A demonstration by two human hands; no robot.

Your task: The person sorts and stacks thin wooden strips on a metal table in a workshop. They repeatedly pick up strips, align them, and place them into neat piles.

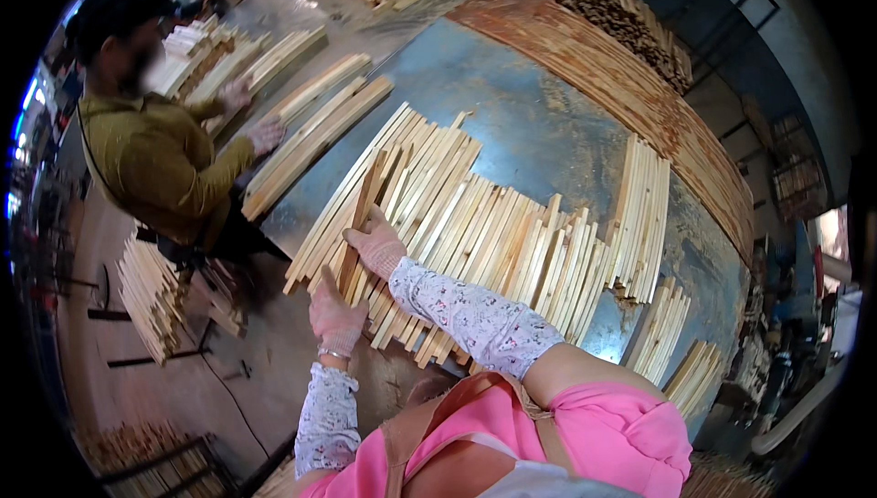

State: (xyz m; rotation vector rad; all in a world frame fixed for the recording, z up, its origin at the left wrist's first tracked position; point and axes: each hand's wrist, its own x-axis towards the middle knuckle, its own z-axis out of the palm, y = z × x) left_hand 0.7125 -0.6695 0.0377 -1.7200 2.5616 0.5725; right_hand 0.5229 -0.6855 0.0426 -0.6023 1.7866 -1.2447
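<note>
My right hand (376, 244), in a pale pinkish work glove, grips a narrow, darker wooden strip (367, 189). The strip lies tilted over a wide row of lighter wooden strips (475, 224) on the blue-grey table. At the strip's near end is my left hand (336, 315), also gloved, with fingers on one side and thumb on the other. Its palm side is partly hidden. Both forearms wear white patterned sleeve covers. The row's near ends are uneven, and a few strips lie loosely on its left part.
Across the table (512, 123), at the left, a co-worker in an olive top (151, 146) has gloved hands near thicker wooden bars (315, 146). Smaller bundles of strips (660, 324) lie on the right. A worn brown board (603, 96) runs along the far edge. More stacked wood (151, 297) stands low at left.
</note>
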